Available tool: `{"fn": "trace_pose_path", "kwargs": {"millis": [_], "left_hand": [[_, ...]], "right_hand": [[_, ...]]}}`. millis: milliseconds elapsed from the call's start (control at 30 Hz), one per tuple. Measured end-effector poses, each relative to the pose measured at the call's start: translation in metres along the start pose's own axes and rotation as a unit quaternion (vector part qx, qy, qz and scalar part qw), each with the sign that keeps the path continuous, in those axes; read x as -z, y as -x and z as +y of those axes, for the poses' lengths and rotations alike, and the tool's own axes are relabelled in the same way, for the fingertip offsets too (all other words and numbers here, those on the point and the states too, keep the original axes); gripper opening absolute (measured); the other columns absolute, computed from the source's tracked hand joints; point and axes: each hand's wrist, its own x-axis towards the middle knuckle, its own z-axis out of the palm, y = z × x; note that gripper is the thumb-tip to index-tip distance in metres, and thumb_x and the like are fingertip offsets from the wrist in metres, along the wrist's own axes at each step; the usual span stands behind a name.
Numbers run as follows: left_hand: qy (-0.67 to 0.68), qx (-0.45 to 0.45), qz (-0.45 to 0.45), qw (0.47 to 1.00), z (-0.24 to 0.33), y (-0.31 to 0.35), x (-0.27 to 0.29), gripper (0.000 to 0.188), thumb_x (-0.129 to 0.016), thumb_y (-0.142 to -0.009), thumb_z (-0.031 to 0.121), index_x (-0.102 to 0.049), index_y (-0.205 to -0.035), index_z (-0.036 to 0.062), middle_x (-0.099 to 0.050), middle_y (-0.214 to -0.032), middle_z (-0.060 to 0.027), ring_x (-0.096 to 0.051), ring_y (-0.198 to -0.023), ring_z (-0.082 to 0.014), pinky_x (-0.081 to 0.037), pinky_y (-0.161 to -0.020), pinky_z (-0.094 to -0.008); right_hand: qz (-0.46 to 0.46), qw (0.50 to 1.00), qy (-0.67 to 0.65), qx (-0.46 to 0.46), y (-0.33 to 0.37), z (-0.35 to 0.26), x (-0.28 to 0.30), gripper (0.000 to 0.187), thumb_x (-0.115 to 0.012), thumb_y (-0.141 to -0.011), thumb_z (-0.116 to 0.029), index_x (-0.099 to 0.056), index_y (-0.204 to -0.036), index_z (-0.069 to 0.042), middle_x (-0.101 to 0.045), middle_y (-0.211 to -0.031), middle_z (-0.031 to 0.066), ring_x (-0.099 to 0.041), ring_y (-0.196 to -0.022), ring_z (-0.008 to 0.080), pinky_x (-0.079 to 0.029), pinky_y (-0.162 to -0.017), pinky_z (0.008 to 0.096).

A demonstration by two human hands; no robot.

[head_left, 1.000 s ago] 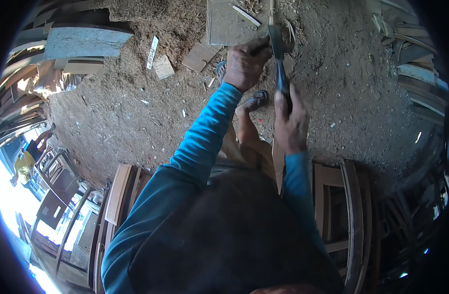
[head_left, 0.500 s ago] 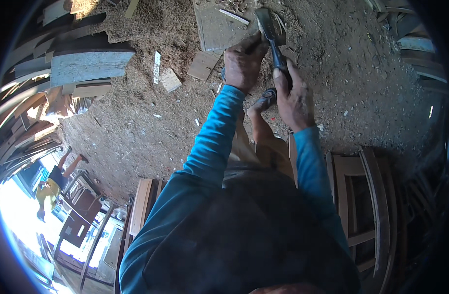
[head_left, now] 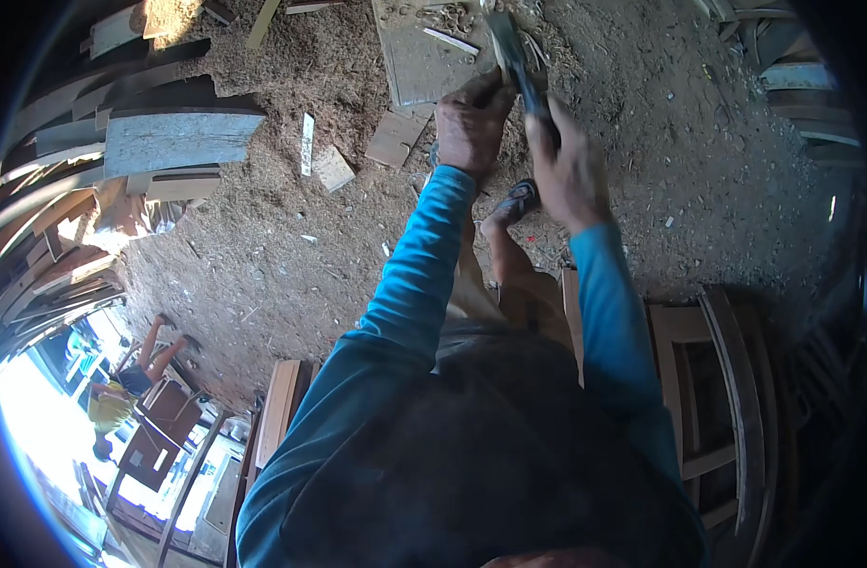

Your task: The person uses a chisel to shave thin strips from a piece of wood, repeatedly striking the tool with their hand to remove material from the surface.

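Observation:
My right hand (head_left: 571, 170), slightly blurred, is wrapped around the dark handle of a tool with a long, flat grey head (head_left: 506, 43); its exact kind is unclear. The tool points away from me, over the far end of a wooden board (head_left: 410, 71) on the ground. Close to the left of the tool, my left hand (head_left: 471, 128) is closed, knuckles up, with its fingertips by the tool's head. Whatever those fingers hold is hidden. Curled shavings (head_left: 443, 17) and a thin pale strip (head_left: 450, 41) lie on the board.
Sawdust and wood scraps (head_left: 334, 168) cover the ground. Planks are stacked at the left (head_left: 182, 137) and right (head_left: 803, 76). Wooden frames (head_left: 727, 379) stand beside me at the right. My sandalled foot (head_left: 518, 201) is below the hands. Another person (head_left: 121, 402) is at far left.
My right hand and the tool have shifted a little farther from me. My left hand stays nearly in place. The person at far left has changed position.

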Motion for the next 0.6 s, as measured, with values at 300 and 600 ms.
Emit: {"fn": "trace_pose_path", "kwargs": {"millis": [300,600], "left_hand": [[-0.014,-0.001,0.021,1.0,-0.014,-0.003,0.004,0.038,-0.079,-0.087,0.016,-0.072,-0.119,-0.0029,-0.077,-0.105,-0.0163,-0.073,-0.095,-0.0174,-0.057,-0.085,-0.0302],[-0.019,-0.014,0.031,0.999,-0.014,-0.003,-0.003,0.035,-0.078,-0.087,0.017,-0.073,-0.116,-0.0019,-0.078,-0.102,-0.0165,-0.076,-0.092,-0.0182,-0.058,-0.084,-0.0306]], "right_hand": [[0.0,1.0,-0.011,0.024,0.032,-0.005,0.012,0.05,-0.057,-0.101,-0.031,-0.054,-0.141,0.0,-0.069,-0.11,0.0304,-0.068,-0.102,0.0458,-0.055,-0.085,0.0501],[0.025,0.997,0.074,0.018,0.019,-0.004,-0.002,0.051,-0.056,-0.101,-0.034,-0.053,-0.142,-0.005,-0.071,-0.099,0.0282,-0.07,-0.088,0.0474,-0.056,-0.078,0.0549]]}}
